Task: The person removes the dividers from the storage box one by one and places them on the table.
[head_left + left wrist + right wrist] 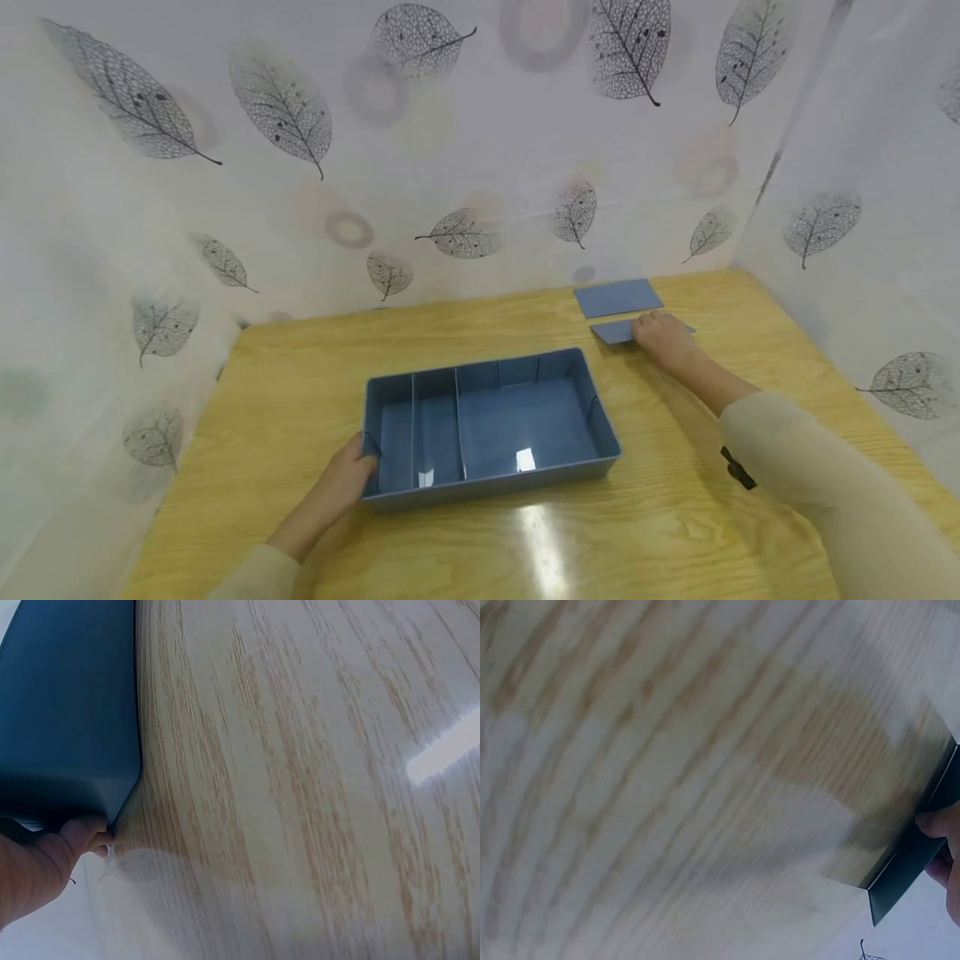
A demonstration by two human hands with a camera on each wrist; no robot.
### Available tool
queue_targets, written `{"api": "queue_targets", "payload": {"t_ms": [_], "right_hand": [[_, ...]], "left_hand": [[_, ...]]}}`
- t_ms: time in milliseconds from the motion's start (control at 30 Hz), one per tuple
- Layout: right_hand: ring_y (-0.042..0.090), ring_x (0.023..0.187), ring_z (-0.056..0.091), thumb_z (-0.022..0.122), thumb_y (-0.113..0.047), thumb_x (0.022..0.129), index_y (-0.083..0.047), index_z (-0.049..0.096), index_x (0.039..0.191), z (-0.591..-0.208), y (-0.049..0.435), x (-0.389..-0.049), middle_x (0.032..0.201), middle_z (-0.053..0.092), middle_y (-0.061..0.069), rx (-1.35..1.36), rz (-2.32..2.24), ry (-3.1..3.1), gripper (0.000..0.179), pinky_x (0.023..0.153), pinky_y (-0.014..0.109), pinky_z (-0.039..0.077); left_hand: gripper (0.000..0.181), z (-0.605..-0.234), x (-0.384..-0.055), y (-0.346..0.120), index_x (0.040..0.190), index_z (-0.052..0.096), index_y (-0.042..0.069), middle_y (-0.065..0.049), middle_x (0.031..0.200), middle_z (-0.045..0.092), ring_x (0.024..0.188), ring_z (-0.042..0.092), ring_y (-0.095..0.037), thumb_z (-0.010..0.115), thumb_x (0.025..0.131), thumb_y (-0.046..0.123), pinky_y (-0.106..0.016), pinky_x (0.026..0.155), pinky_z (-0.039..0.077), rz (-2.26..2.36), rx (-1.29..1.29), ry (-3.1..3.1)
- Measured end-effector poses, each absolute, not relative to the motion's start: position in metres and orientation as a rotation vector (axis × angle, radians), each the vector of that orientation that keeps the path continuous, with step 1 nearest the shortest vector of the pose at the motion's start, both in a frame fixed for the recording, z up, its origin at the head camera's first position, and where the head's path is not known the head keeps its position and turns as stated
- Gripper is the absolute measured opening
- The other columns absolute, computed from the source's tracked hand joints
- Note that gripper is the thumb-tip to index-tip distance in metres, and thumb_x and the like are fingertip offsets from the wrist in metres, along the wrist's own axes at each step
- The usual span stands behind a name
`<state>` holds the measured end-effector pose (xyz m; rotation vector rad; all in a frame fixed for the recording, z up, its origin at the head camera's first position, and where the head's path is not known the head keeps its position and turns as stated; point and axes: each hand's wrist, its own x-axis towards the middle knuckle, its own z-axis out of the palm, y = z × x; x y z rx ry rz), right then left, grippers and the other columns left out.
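Note:
A blue plastic organizer box stands on the wooden table, with two upright dividers making two narrow compartments on its left and a wide one on its right. My left hand grips the box's left wall near the front corner, thumb over the rim; the left wrist view shows that hand at the box's end. Towards the back right, my right hand pinches a flat blue divider panel, tilted close over the table. In the right wrist view the thumb lies on this panel.
Behind the held panel, a second blue panel lies flat near the table's back edge. White curtains printed with grey leaves hang at the back and sides of the wooden table. A small black object shows beside the right sleeve.

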<state>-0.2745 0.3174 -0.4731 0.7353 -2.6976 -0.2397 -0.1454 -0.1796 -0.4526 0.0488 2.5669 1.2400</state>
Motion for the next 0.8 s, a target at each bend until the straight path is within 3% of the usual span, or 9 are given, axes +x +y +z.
{"api": "queue_targets", "payload": {"t_ms": [200,467,800], "right_hand": [[0.032,0.067,0.056,0.061,0.012,0.077,0.008,0.055,0.077,-0.4747,0.3163,-0.2715,0.074,0.059,0.020,0.717,-0.203,-2.767,0.007,0.057,0.039,0.051],[0.035,0.075,0.055,0.060,0.012,0.078,0.010,0.057,0.083,-0.4702,0.3128,-0.2683,0.077,0.056,0.020,0.756,-0.198,-2.872,0.007,0.067,0.042,0.051],[0.036,0.080,0.055,0.058,0.010,0.081,0.008,0.056,0.086,-0.4667,0.3090,-0.2680,0.081,0.056,0.019,0.768,-0.205,-2.978,0.006,0.071,0.044,0.051]], "left_hand": [[0.045,-0.4522,-0.1450,-0.1794,0.126,0.043,-0.014,-0.026,0.116,0.057,0.098,0.056,-0.029,0.042,0.084,0.003,-0.040,0.079,0.048,1.231,0.051,2.569],[0.053,-0.4523,-0.1456,-0.1797,0.135,0.033,-0.016,-0.035,0.134,0.043,0.120,0.047,-0.043,0.038,0.086,0.004,-0.054,0.096,0.041,1.220,0.059,2.531],[0.053,-0.4545,-0.1463,-0.1803,0.131,0.037,-0.017,-0.034,0.128,0.048,0.111,0.052,-0.039,0.040,0.083,0.003,-0.050,0.089,0.046,1.204,0.044,2.552]]}}
